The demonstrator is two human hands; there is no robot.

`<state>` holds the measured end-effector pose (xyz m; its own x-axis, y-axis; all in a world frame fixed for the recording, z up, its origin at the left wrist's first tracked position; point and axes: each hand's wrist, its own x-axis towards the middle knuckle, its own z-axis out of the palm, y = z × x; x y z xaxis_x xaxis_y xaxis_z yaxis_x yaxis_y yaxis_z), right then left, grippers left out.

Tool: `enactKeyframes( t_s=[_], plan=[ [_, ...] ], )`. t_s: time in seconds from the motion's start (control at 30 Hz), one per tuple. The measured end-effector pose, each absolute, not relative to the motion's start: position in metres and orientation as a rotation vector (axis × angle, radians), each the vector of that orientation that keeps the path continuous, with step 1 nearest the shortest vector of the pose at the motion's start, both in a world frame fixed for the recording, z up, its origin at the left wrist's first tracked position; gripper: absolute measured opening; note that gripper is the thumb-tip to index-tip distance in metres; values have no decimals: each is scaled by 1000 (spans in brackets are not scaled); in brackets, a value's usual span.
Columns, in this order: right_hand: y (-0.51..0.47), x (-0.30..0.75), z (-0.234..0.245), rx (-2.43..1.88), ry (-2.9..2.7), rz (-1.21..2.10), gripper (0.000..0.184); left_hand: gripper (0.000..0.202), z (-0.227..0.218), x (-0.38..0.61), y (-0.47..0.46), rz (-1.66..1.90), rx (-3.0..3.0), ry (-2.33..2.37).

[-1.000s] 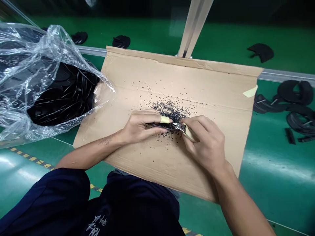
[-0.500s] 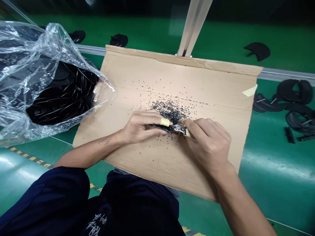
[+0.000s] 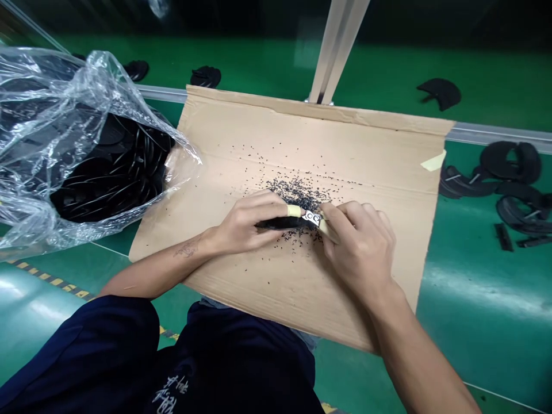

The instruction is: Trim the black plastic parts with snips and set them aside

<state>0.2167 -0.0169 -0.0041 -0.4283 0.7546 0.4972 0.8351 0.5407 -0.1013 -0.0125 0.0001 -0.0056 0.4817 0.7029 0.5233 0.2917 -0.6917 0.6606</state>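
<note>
A thin, curved black part [image 3: 280, 223] is pinched in my left hand [image 3: 248, 223], whose thumb or finger has yellow tape round it. My right hand [image 3: 360, 241] is wrapped round the handles of small cutting pliers [image 3: 311, 217]. The pliers' metal head meets the right end of the black part; the jaws themselves are too small to make out. Under and beyond both hands, many tiny black bits [image 3: 297, 192] lie scattered over a cardboard sheet [image 3: 241, 287]. The pliers' handles are mostly hidden by my right fingers.
At the left, a clear plastic bag [image 3: 99, 75] lies open with many black parts [image 3: 112, 178] inside. Several black curved pieces [image 3: 509, 167] rest on the green floor at the right, and another [image 3: 442, 93] lies beyond the metal rail. A metal post [image 3: 338, 52] rises behind the cardboard.
The black part has turned so that more of its broad side shows. The pliers' head has tilted and shifted slightly up along the part's end. Both hands stay close together.
</note>
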Motion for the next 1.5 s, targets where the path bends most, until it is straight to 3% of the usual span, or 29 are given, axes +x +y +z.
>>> enactKeyframes(
  t_s=[0.1,0.2,0.33,0.4,0.53,0.77,0.9,1.1,1.5],
  plan=[
    [-17,219,-5,-1315,-2245,-57,16,26,-6,-15,2,1184,2220,946],
    [-19,218,-5,-1280,-2109,353,15,24,-5,-15,0,1195,2105,1028],
    [-22,211,-1,-1134,-1937,664,13,21,-4,-13,-5,1163,1960,917],
    [-24,208,0,-1068,-1994,516,8,17,-5,-12,-4,1184,2045,867],
    [-28,206,1,-957,-2209,22,16,12,-11,-15,-1,1107,2442,897],
    [-28,212,13,-911,-1937,599,14,28,-16,-17,0,1080,2437,865],
    [-17,223,8,-1165,-1918,403,12,26,-12,-16,0,1179,2210,815],
    [-13,227,-2,-1108,-2189,249,21,20,-8,-12,-3,1215,2099,769],
    [-17,225,-2,-1116,-2254,79,22,19,-9,-12,-5,1240,2080,789]
  ],
)
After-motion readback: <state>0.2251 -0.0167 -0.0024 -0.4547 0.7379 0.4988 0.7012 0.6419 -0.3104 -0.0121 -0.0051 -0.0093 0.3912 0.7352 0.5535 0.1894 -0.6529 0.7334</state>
